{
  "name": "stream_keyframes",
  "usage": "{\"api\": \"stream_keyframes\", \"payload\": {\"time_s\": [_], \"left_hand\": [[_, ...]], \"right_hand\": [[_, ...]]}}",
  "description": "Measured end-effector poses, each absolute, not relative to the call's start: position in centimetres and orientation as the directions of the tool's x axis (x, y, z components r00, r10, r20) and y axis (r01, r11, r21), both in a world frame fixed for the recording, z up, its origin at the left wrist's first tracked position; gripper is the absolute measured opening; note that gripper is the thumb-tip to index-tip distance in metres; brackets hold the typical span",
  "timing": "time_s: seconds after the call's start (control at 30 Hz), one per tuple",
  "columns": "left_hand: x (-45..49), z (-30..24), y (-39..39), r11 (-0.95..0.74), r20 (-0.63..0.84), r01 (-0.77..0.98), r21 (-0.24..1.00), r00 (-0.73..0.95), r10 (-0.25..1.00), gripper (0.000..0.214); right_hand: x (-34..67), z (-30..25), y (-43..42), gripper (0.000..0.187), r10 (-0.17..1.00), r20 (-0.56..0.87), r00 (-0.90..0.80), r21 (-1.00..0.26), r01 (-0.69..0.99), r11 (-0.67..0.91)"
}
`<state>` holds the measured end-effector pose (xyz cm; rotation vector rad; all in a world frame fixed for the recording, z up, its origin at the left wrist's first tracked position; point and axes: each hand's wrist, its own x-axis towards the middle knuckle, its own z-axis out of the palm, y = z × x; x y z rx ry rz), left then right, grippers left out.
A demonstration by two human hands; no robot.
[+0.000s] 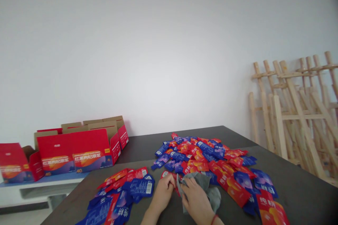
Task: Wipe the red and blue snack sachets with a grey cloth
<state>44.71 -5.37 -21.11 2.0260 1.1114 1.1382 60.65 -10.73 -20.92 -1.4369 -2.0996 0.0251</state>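
Note:
Near the front middle of the dark table, my left hand (pixel 164 189) is closed on the edge of a red sachet (pixel 169 174). Close beside it on the right, my right hand (pixel 194 197) has its fingers closed on a grey cloth (pixel 213 197), which is pressed against the sachet. The cloth bunches up around and under that hand. Part of the sachet is hidden behind the fingers and the cloth. A large heap of red and blue sachets (pixel 196 149) spreads behind and to the right of my hands. To the left lies a smaller pile of sachets (pixel 121 193).
Open red cartons (pixel 91 160) stand in a row on a low white bench (pixel 50 182) at the left. Wooden easels (pixel 293 112) lean by the wall beyond the right side of the dark table (pixel 148 154). A white wall (pixel 158 59) rises behind.

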Motion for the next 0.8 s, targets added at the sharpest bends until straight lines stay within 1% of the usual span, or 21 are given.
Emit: {"api": "stream_keyframes", "payload": {"time_s": [0.1,0.2,0.3,0.37,0.4,0.47,0.53,0.57,0.67,0.73,0.8], "left_hand": [[44.0,-20.9,-5.0,-0.470,0.415,0.399,0.787,0.220,0.883,0.017],[42.6,-20.3,-4.4,-0.421,0.434,0.358,0.833,0.047,0.900,0.013],[40.4,-19.3,-3.9,-0.375,0.433,0.315,0.872,-0.141,0.890,0.011],[38.5,-18.6,-3.8,-0.331,0.449,0.394,0.857,-0.255,0.856,0.012],[37.5,-18.3,-3.8,-0.306,0.475,0.468,0.829,-0.300,0.827,0.012],[35.5,-17.7,-3.8,-0.244,0.550,0.639,0.730,-0.336,0.765,0.013],[33.6,-17.2,-3.8,-0.170,0.604,0.772,0.612,-0.318,0.731,0.014],[32.7,-17.0,-3.7,-0.124,0.608,0.821,0.558,-0.302,0.735,0.015],[30.7,-16.4,-3.7,0.066,0.544,0.925,0.374,-0.277,0.792,0.020],[30.4,-16.0,-4.0,0.184,0.500,0.952,0.247,-0.287,0.817,0.024],[31.2,-15.7,-4.5,0.238,0.503,0.959,0.151,-0.282,0.817,0.028]], "right_hand": [[62.2,-22.0,-10.1,0.035,0.893,0.407,-0.191,-0.310,0.891,0.332],[63.7,-22.5,-9.9,0.033,0.913,0.376,-0.158,-0.292,0.915,0.278],[64.1,-22.5,-10.1,0.035,0.914,0.372,-0.159,-0.287,0.917,0.277],[64.0,-22.4,-10.3,0.035,0.914,0.377,-0.152,-0.281,0.921,0.269],[63.9,-22.4,-10.4,0.035,0.913,0.380,-0.147,-0.278,0.924,0.264],[63.6,-22.4,-10.5,0.036,0.915,0.379,-0.142,-0.272,0.927,0.257],[63.5,-22.5,-10.5,0.036,0.916,0.376,-0.143,-0.266,0.930,0.254],[63.5,-22.5,-10.6,0.036,0.916,0.376,-0.142,-0.264,0.931,0.253],[63.4,-22.6,-10.6,0.035,0.913,0.386,-0.134,-0.262,0.932,0.248],[63.4,-22.6,-10.6,0.035,0.910,0.395,-0.129,-0.265,0.932,0.247],[63.4,-22.6,-10.7,0.035,0.904,0.407,-0.130,-0.269,0.929,0.255]]}}
